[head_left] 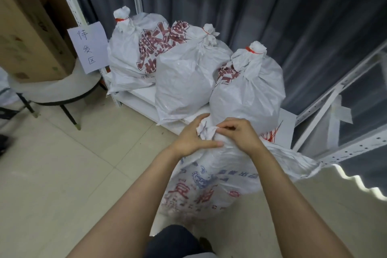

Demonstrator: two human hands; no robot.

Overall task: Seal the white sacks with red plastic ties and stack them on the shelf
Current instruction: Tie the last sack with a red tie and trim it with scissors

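A white sack (211, 182) with red and blue print stands on the floor in front of me. My left hand (191, 137) grips its bunched neck from the left, and my right hand (240, 133) pinches the gathered top from the right. No tie shows on this neck. Three white sacks sit on the low white shelf (138, 95): the left sack (129, 52), the middle sack (188, 77) and the right sack (249, 90), each closed with a red tie. A bundle of loose red ties (272, 134) lies on the shelf to the right of my hands.
A cardboard box (29, 33) rests on a round stool (52, 90) at the left, beside a paper sign (89, 47) taped to the rack post. Grey curtains hang behind. White rack rails (343, 142) run along the right. Tiled floor lies to the left.
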